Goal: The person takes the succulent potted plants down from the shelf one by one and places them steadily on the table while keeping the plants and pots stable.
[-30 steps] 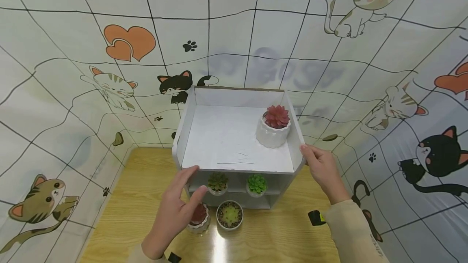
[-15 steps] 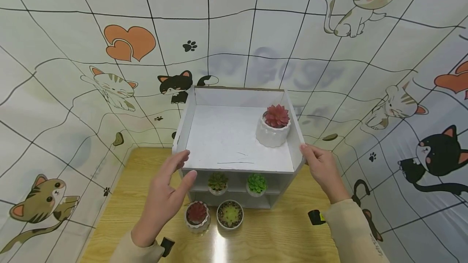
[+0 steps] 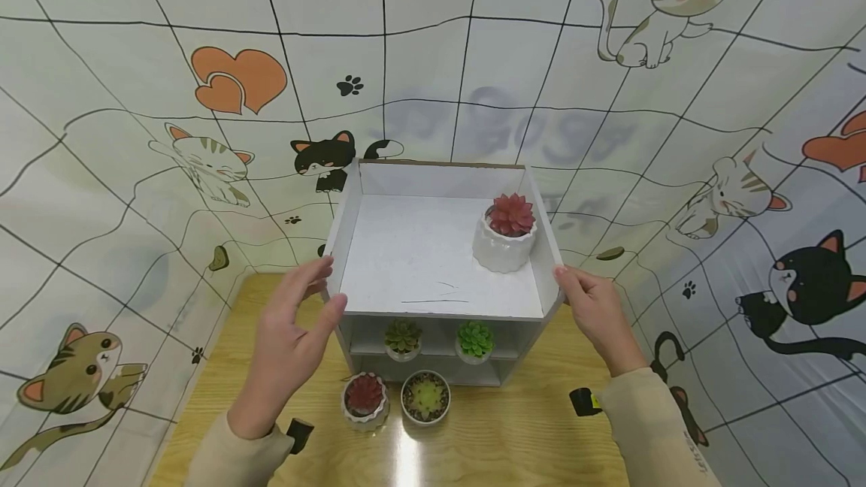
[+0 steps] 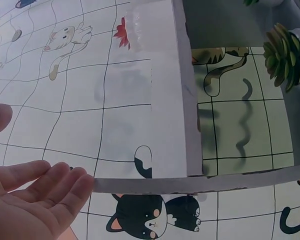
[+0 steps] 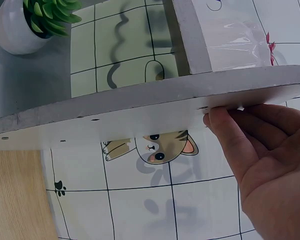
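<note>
Wearer's kit: pale beige sleeves, small black wrist pieces

Long sleeves, pale beige, plain cloth, at the bottom of the head view. Left sleeve (image 3: 237, 458), lower left of frame: soft folds, ends at the wrist. Right sleeve (image 3: 646, 423), lower right: same shade, row of small dark lettering (image 3: 695, 458) running lengthwise near the outer edge, too small to read. Small black squarish piece (image 3: 300, 434) at left cuff, matt-looking. Matching black piece with a yellow-green patch (image 3: 585, 401) beside right cuff. Left hand (image 3: 291, 348) and right hand (image 3: 601, 318) bare, lower left and lower right corners in their wrist views.
</note>
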### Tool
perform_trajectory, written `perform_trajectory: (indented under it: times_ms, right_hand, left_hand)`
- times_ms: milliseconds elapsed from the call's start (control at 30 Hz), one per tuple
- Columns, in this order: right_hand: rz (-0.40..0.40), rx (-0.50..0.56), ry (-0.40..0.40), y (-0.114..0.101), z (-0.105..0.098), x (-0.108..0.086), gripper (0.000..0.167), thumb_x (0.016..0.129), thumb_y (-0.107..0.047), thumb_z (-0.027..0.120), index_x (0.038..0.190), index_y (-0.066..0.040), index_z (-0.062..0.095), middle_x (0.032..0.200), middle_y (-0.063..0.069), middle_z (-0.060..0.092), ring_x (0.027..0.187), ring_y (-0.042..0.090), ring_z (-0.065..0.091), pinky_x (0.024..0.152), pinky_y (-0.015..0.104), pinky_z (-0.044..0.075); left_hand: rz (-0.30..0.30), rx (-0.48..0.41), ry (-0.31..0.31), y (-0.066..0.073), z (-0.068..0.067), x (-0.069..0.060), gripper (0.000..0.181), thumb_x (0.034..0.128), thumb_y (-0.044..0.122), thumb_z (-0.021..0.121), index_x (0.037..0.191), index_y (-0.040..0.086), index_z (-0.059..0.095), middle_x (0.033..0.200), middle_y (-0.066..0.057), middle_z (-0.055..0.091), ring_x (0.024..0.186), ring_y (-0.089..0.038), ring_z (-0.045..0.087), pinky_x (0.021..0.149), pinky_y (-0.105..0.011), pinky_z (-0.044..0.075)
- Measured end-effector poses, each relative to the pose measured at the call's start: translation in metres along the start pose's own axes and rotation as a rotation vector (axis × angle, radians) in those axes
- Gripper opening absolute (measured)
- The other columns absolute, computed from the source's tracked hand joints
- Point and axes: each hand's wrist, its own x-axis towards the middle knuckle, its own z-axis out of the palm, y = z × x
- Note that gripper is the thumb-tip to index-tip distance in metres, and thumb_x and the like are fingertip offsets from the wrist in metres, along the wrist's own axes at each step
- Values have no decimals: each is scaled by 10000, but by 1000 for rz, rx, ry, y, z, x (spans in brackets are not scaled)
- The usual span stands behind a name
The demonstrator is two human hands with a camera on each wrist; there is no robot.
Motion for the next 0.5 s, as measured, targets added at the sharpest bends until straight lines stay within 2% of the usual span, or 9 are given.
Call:
perform_trajectory:
  times_ms: [267,500]
  right_hand:
    - [0,-10,4,-1,0,0,584,1113,-412,429,1470,39,533,1463,270,550,1329,442,554,1061,555,476]
    - [-2,-9,5,1,1,1,580,1115,-408,424,1470,36,534,1459,264,556,1322,432,564,1059,550,481]
  left_hand:
    - [-6,9,39,-5,-4,8,469,888,-73,715,1348,-75,618,1308,-244,642,1132,-349,629,1012,-181,483]
    - [-84,9,14,-11,-3,13,434,928,-65,691,1352,-90,600,1302,-252,621,1178,-356,611,1016,-164,485]
